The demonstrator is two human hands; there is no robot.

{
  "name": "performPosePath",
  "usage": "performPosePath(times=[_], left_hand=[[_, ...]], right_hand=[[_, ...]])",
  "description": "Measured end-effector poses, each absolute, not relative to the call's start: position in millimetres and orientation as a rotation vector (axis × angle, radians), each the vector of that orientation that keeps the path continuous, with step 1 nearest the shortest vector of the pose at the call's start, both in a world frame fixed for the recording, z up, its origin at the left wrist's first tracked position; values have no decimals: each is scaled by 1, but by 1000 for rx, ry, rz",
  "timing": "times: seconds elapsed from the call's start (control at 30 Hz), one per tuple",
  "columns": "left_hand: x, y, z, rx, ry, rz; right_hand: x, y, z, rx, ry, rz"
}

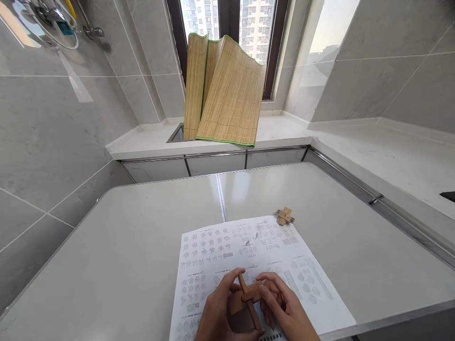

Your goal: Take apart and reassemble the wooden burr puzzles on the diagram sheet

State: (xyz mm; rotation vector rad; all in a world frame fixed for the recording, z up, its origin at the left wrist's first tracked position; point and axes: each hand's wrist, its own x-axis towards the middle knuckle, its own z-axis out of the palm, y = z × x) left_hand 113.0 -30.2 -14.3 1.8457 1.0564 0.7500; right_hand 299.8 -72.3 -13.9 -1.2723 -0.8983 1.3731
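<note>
Both my hands hold a wooden burr puzzle [249, 298] of crossed sticks over a printed instruction sheet [249, 255] at the near edge of the white table [142, 237]. My left hand [218, 310] wraps its fingers round the puzzle's left side. My right hand [286, 308] pinches a stick on the right side. A second, smaller assembled wooden puzzle [285, 216] rests on the table just beyond the sheet's far right corner, apart from both hands.
A bamboo mat [227, 94] with green edging leans against the window behind a sink [177, 134] on the far counter. A white counter [391, 156] runs along the right. Grey tiled walls close in the left side.
</note>
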Motion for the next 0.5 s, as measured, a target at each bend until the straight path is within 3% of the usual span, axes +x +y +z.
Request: performPosePath(times=[0.5], left_hand=[[115,-36,-1,2096,1042,825]], right_hand=[[299,-75,-11,-1308,-924,1399]])
